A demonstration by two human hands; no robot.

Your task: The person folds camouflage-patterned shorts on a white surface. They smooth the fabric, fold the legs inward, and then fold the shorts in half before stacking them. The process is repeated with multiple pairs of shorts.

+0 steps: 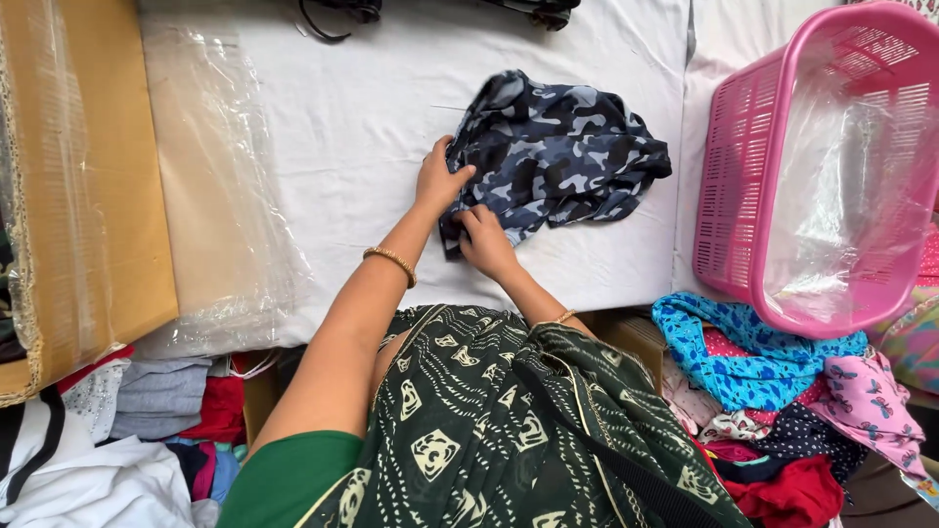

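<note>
Nearest the lens we note our dark green patterned drape (489,430), filling the frame's 6 o'clock. Next in size: the white sheet-covered table (342,127), spanning the centre to 12 o'clock. At 9 o'clock a cardboard box (88,176) lies under a clear plastic sheet (220,196). At 3 o'clock a pink slatted basket (773,166) stands tilted, lined with clear film. A pile of coloured clothes (782,411) sits at 4 to 5 o'clock; another heap (127,440) at 7 to 8 o'clock.

The blue-grey camouflage garment (558,156) lies crumpled on the table just above centre, toward 1 o'clock. Our left hand (440,181) presses on its lower left edge, fingers curled onto the cloth. Our right hand (486,240) pinches the same edge at the garment's 7 o'clock corner. A gold bangle (391,262) circles the left wrist.
</note>
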